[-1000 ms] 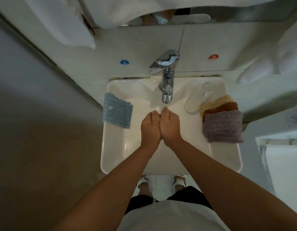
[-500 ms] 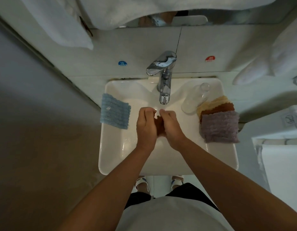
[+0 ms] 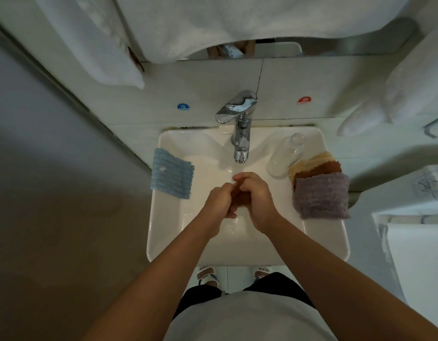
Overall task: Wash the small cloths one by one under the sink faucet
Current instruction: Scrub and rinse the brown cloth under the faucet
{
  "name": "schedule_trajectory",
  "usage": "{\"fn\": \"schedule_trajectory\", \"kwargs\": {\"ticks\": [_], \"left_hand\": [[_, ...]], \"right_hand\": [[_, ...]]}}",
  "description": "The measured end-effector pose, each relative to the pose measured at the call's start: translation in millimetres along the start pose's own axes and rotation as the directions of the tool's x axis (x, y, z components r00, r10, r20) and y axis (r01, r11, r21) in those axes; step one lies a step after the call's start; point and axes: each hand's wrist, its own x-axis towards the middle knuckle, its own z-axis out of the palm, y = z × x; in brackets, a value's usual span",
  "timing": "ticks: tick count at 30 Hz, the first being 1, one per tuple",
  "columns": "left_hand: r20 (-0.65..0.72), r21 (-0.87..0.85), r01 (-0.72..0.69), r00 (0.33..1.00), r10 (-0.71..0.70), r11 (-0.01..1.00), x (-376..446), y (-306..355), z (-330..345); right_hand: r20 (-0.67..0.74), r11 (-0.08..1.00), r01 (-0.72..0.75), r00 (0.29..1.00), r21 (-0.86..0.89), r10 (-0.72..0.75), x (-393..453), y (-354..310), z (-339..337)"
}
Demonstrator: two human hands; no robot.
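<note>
A small brown cloth (image 3: pixel 240 198) is bunched between my two hands over the white sink basin (image 3: pixel 163 217), just in front of the chrome faucet (image 3: pixel 241 134). My left hand (image 3: pixel 219 201) grips its left side and my right hand (image 3: pixel 258 195) grips its right side, fingers curled round it. Most of the cloth is hidden by my fingers. A blue cloth (image 3: pixel 172 173) lies over the sink's left rim. On the right rim sits a stack of cloths: purple (image 3: pixel 322 195) on top, then brown (image 3: pixel 318 169) and yellow (image 3: pixel 311 158).
A clear glass (image 3: pixel 285 153) lies tilted on the sink's back right, next to the stack. White towels (image 3: pixel 213 23) hang above the mirror and at both sides. A grey wall stands close on the left, a white fixture (image 3: pixel 414 254) on the right.
My hands have moved slightly toward me, away from the spout, and parted, so the brown cloth shows between them. My right hand now sits farther forward than my left.
</note>
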Motion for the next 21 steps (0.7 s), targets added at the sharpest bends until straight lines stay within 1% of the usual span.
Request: {"fn": "schedule_trajectory", "kwargs": {"ticks": [2,3,4,6,8,9,11,12,13,15,16,17,19,21], "left_hand": [[-0.098,-0.01,-0.119,0.988,0.118,0.993,0.1,0.0,9.9],[-0.156,-0.037,-0.169,0.974,0.161,0.985,0.0,-0.9,14.2],[-0.21,-0.064,-0.206,0.959,0.189,0.976,0.5,-2.8,17.9],[-0.297,-0.071,-0.3,0.917,0.267,0.951,3.2,-9.1,20.9],[-0.313,-0.018,-0.384,0.879,0.36,0.923,7.6,-15.6,19.6],[-0.311,-0.002,-0.402,0.87,0.382,0.916,9.1,-17.4,18.3],[-0.313,0.035,-0.416,0.859,0.406,0.909,7.2,-15.8,17.7],[-0.31,0.064,-0.39,0.867,0.39,0.919,9.1,-16.9,18.3],[-0.289,0.109,-0.338,0.889,0.355,0.935,11.0,-18.2,18.8],[-0.201,0.195,-0.21,0.948,0.248,0.958,14.1,-20.3,18.1],[-0.168,0.17,-0.188,0.962,0.217,0.967,15.2,-21.8,18.5],[-0.156,0.091,-0.202,0.964,0.214,0.975,14.5,-22.1,19.1],[-0.205,-0.07,-0.312,0.934,0.293,0.947,11.5,-16.9,20.7],[-0.252,-0.158,-0.395,0.902,0.35,0.905,9.4,-7.0,23.5]], "right_hand": [[-0.087,0.969,0.133,0.984,-0.209,-0.154,-2.0,3.8,10.2],[-0.112,0.936,0.175,0.97,-0.307,-0.218,-0.9,7.0,13.2],[-0.124,0.907,0.205,0.956,-0.367,-0.266,0.4,9.1,15.7],[-0.114,0.874,0.252,0.939,-0.415,-0.325,3.2,10.4,17.1],[-0.096,0.855,0.263,0.936,-0.447,-0.338,5.2,11.4,15.1],[-0.086,0.848,0.262,0.938,-0.46,-0.336,5.8,12.0,13.9],[-0.077,0.826,0.268,0.934,-0.495,-0.349,7.9,15.2,10.0],[-0.075,0.809,0.28,0.927,-0.516,-0.368,9.2,17.4,7.8],[-0.075,0.795,0.297,0.917,-0.529,-0.393,9.6,19.2,5.8],[-0.073,0.775,0.342,0.893,-0.531,-0.444,10.7,21.3,3.4],[-0.068,0.765,0.365,0.881,-0.531,-0.468,11.6,21.1,3.6],[-0.06,0.757,0.384,0.872,-0.529,-0.485,12.4,19.8,5.0],[-0.052,0.756,0.404,0.866,-0.514,-0.498,14.7,15.4,9.7],[-0.074,0.758,0.406,0.858,-0.511,-0.509,17.0,11.2,14.9]]}}
